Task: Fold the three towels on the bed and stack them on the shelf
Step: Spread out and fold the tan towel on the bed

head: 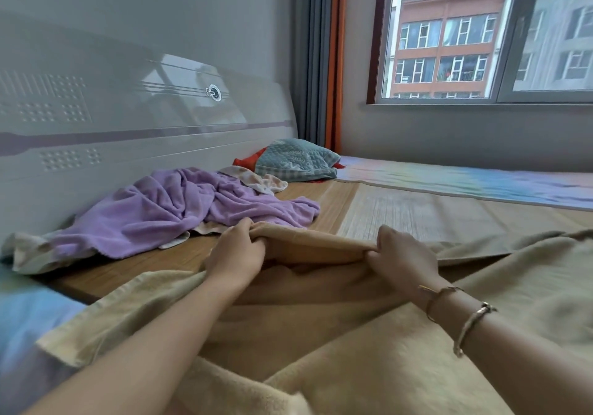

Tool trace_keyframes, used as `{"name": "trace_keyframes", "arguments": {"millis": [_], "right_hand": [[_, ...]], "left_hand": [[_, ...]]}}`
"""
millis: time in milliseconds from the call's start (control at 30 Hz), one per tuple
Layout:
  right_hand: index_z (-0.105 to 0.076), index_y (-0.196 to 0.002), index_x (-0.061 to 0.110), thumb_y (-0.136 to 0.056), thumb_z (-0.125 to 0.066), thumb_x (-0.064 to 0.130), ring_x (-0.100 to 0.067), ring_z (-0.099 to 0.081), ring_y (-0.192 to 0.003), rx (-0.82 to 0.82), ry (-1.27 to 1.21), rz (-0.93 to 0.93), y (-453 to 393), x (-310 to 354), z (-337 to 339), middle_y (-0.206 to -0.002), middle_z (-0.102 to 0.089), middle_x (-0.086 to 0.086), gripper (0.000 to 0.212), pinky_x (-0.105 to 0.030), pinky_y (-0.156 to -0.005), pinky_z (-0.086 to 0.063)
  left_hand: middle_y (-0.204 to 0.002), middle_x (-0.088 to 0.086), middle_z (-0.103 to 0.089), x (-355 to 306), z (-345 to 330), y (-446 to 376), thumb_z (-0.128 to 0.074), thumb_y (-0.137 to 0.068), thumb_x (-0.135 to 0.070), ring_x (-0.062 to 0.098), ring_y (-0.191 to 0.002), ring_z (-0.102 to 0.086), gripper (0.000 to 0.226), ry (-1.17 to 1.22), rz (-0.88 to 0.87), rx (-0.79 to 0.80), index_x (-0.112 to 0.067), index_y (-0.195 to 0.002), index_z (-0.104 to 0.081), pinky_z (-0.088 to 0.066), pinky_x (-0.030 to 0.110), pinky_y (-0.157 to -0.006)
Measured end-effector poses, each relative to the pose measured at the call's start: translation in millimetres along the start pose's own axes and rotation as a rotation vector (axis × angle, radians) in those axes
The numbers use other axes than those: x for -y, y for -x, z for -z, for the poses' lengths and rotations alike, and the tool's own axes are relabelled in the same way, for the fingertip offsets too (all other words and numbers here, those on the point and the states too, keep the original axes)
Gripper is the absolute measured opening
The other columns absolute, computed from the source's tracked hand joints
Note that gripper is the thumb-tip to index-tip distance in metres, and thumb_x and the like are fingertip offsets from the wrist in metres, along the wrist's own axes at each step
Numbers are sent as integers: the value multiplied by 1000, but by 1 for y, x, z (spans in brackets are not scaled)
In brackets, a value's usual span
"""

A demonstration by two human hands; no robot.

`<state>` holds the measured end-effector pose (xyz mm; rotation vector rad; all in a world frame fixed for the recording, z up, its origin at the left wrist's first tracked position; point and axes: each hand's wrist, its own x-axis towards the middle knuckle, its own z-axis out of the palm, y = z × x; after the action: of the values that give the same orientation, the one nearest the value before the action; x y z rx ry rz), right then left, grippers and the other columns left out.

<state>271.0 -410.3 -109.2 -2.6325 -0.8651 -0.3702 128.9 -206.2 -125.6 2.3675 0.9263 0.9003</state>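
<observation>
Beige towel [369,350], nearest the viewer, lies spread over the bed [401,212] with its far edge raised. Left hand [236,255] and right hand [402,255] each pinch that edge, fingers closed on the cloth. For a clean fold, both grips should probably travel together, keeping the edge taut and level, to meet the near edge squarely. Purple towel [179,209] waits crumpled near the headboard [128,119], over a partly hidden patterned cloth [263,182]; no shelf is visible.

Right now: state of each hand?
Left hand: closed, pinching the far edge of the beige towel.
Right hand: closed, gripping the same edge.
</observation>
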Motion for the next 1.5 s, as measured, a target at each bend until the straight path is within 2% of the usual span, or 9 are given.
{"name": "trace_keyframes", "arguments": {"millis": [367, 467, 533, 600, 667, 800, 1033, 1267, 1500], "right_hand": [[-40, -107, 10, -92, -37, 16, -29, -56, -87, 48, -355, 5, -149, 5, -50, -99, -62, -11, 16, -36, -70, -41], [-25, -139, 17, -95, -42, 18, -28, -56, -100, -43, -504, 95, -251, 15, -45, -129, -55, -18, 47, -33, -83, -43], [5, -150, 33, -93, -47, 12, -32, -55, -111, 44, -453, 108, -303, 27, -51, -148, -36, -19, 80, -36, -93, -44], [22, -147, 34, -91, -48, 7, -38, -46, -126, 133, -326, 111, -326, 34, -76, -153, -23, -23, 93, -46, -105, -39], [15, -149, 32, -90, -46, 8, -37, -35, -135, 210, -224, 113, -320, 35, -105, -152, -25, -22, 88, -49, -111, -31], [-15, -151, 22, -94, -41, 10, -28, -17, -146, 232, -158, 131, -282, 17, -134, -155, -25, -13, 64, -47, -118, -16], [-45, -135, 21, -94, -43, 19, -25, -42, -130, 179, -273, 153, -222, 2, -115, -141, -47, -6, 40, -40, -109, -35], [-34, -143, 21, -98, -39, 38, -23, -27, -142, 333, -61, 157, -68, -27, -62, -149, -37, -4, 48, -44, -117, -17], [-10, -151, 30, -93, -23, 64, -24, 1, -149, 266, 46, -164, 55, -112, -12, -161, -3, -2, 69, -56, -116, -5]], "left_hand": [[-130, 20, -52, -25, -53, -154, -45, -97, -21, 34, -119, -49, 42, -58, -67, 2, -7, -136, -37, -29, 31, -89], [-145, 4, -26, -47, -50, -260, -49, -96, -18, 27, -137, -30, 75, -108, -140, 92, -11, -152, 1, -19, 24, -104], [-159, 11, -1, -45, -57, -306, -59, -88, -14, 24, -146, -10, 100, -137, -145, 78, -15, -148, 21, -11, 27, -116], [-154, 14, -25, -40, -77, -317, -60, -88, -14, 26, -134, -39, 104, -45, -115, 216, -25, -145, 27, -27, 32, -111], [-133, 15, -53, -21, -106, -306, -57, -91, -17, 23, -103, -60, 98, -37, -95, 302, -30, -146, 23, -41, 33, -99], [-153, 10, -34, 7, -132, -288, -48, -92, -23, 31, -137, -36, 73, -153, -43, 338, -30, -152, -7, -30, 40, -113], [-146, 7, -44, -6, -104, -220, -46, -89, -25, 27, -130, -44, 58, -199, -86, 351, -29, -146, -34, -35, 35, -108], [-151, -1, -37, -50, -65, -39, -46, -94, -39, 20, -138, -34, 54, -209, -216, 470, -28, -145, -34, -21, 42, -117], [-160, -8, 11, -84, -76, 104, -31, -84, -76, 28, -146, 16, 76, -348, -301, 706, -44, -149, -10, 11, 56, -114]]}}
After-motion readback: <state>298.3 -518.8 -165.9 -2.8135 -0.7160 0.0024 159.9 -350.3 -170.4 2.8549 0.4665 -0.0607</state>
